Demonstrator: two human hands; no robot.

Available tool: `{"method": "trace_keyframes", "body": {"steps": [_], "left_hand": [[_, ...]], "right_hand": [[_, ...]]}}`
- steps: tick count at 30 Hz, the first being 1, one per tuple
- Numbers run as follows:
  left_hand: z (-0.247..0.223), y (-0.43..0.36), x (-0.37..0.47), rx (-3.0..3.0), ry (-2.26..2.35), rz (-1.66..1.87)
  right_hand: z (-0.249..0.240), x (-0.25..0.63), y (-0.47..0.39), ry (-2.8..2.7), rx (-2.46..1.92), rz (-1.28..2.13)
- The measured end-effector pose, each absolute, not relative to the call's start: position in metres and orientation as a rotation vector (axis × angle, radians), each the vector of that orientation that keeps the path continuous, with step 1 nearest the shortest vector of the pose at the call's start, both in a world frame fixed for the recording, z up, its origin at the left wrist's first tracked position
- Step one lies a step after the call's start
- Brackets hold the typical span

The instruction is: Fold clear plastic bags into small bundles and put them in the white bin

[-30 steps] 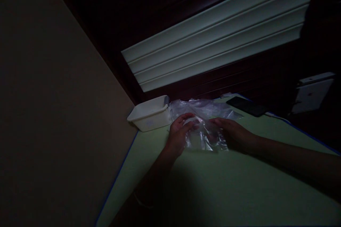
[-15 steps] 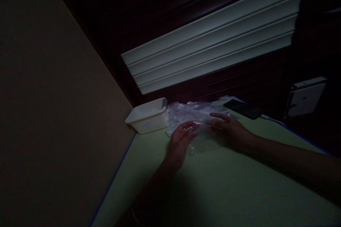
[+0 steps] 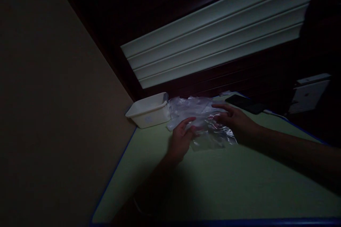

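A clear plastic bag (image 3: 209, 143) is stretched between my hands, low over the table. My left hand (image 3: 182, 140) grips its left side, with the index finger extended along the top and other fingertips seen through the film. On the other side my right hand (image 3: 237, 122) pinches the crinkled film, its index finger pointing out to the left. Behind them lies a loose pile of clear plastic bags (image 3: 183, 108). In the dim light the bag's edges are hard to make out.
A white plastic bin (image 3: 151, 118) stands on the left by the wall (image 3: 66, 113). On the pale green table (image 3: 213, 188) lie a dark phone (image 3: 243, 104) and a white cable (image 3: 274, 114) at the back right. A white box-like object (image 3: 309, 95) is beyond the table.
My right hand has moved slightly right and up, and more crinkled film shows beneath it. The left hand keeps its grip. The view has shifted a little, showing the table's near edge.
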State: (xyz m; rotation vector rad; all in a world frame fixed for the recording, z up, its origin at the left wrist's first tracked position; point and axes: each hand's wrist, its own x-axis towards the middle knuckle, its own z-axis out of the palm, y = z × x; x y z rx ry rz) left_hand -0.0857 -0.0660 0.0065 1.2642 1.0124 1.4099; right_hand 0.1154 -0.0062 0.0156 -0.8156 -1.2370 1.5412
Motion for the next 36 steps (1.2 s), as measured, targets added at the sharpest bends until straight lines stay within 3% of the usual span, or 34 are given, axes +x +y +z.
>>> {"method": "trace_keyframes", "body": {"steps": [4, 18, 29, 36], "left_hand": [[0.0, -0.062, -0.087, 1.14, 1.182, 1.296], [-0.008, -0.061, -0.1, 1.414, 1.444, 0.953], [0.002, -0.077, -0.106, 2.344, 1.828, 0.839], [0.009, -0.083, -0.098, 2.601, 1.507, 0.669]], "right_hand": [[0.001, 0.116, 0.003, -1.308, -0.971, 1.624], [0.001, 0.132, 0.011, -1.86, -1.155, 1.364], [0.01, 0.134, 0.001, -2.048, -1.049, 1.535], [0.021, 0.133, -0.014, -2.219, -0.879, 1.877]]}}
